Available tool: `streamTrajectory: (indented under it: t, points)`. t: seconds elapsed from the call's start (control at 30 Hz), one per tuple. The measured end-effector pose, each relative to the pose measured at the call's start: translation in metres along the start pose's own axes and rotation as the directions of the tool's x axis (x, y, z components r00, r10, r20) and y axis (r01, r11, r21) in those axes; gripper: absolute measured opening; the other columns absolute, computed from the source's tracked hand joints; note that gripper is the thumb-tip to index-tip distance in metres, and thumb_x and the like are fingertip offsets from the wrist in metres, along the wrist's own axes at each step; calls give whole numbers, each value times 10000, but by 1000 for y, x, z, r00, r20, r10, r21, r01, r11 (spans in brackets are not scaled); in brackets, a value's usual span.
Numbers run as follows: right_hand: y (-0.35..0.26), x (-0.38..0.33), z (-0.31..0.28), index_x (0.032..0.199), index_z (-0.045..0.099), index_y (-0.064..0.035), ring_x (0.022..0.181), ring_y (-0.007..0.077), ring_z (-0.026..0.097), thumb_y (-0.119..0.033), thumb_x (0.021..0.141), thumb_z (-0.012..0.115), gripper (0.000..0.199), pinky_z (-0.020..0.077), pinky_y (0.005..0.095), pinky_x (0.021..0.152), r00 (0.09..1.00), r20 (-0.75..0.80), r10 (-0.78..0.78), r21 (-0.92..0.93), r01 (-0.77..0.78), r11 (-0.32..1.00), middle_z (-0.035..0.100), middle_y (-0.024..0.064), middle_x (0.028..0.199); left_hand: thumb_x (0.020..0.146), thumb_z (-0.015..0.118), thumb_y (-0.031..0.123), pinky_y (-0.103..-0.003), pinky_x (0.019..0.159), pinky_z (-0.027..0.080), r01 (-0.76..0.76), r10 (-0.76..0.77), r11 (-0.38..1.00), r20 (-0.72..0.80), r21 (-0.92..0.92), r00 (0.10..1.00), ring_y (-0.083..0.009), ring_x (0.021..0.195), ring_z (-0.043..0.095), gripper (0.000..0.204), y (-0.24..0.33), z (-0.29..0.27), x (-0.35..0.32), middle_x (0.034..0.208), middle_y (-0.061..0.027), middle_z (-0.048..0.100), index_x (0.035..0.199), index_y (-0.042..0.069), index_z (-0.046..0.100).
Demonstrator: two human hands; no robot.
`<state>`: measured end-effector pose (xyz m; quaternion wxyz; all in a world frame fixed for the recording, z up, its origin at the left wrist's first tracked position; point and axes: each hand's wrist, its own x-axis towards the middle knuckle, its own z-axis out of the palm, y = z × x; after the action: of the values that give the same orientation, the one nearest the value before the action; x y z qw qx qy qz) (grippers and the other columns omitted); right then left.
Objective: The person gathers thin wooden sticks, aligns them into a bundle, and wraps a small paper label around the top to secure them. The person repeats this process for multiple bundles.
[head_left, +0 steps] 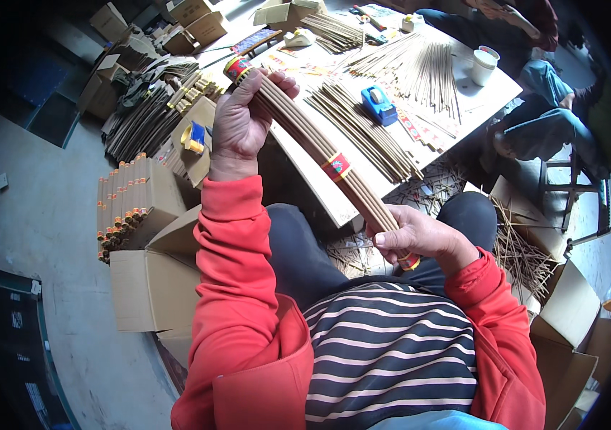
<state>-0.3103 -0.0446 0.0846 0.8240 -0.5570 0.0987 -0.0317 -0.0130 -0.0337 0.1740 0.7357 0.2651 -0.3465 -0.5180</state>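
A long bundle of brown incense sticks slants across my lap, over the near edge of the table. Red and yellow paper bands wrap it at both ends and at the middle. My left hand is closed round its upper end, just below the end band. At the lower end my right hand grips it, thumb on top, beside the last band. Loose sticks lie side by side on the table behind the bundle, and a blue tape dispenser stands next to them.
The white table carries more fanned sticks and a white cup. Left of me are banded bundles stacked by an open cardboard box. Broken sticks fill a box at right. Another person sits beyond the table's right corner.
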Motion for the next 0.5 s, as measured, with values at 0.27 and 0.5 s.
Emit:
streamTrajectory:
  t: [0.27, 0.5]
  points:
    - [3, -11, 3, 911, 509, -34, 564, 90, 520, -237, 819, 687, 285, 454, 211, 512, 1000, -25, -18, -31, 17, 999, 525, 24, 698, 854, 610, 79, -472, 842, 525, -12, 12, 1000, 59, 7, 998, -309, 862, 639, 167, -4, 24, -9, 887, -168, 635, 981, -8, 545]
    - [4, -18, 8, 908, 504, -41, 548, 90, 516, -234, 812, 695, 288, 454, 220, 496, 998, -56, -26, -23, 25, 999, 515, 21, 689, 833, 586, 40, -472, 876, 499, 48, -66, 982, 93, 181, 993, -309, 888, 607, 177, -15, 31, -24, 903, -168, 602, 976, -35, 514]
